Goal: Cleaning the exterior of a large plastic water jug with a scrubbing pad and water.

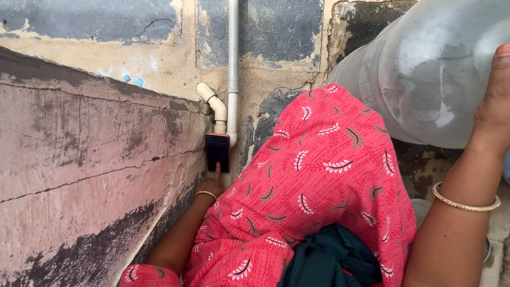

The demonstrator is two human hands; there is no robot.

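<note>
Down low by a cracked, weathered wall (90, 159), we reach our left hand (211, 186) toward a small black box (218, 151) fixed at the foot of a white pipe (232, 64). The box is an upright rectangle with an orange top edge, its long axis vertical, in line with the pipe above it. Our forefinger points straight up and its tip touches the lower edge of the box; the other fingers curl in and grasp nothing. A thin gold bangle (205, 194) rings that wrist. Up at the right edge, our right hand (496, 95) presses flat against a big cloudy plastic jar (425, 69), which lies tilted, its narrower end toward the wall; we cannot tell how the fingers wrap it. Our knee, in red leaf-print cloth (319, 180), fills the middle.
</note>
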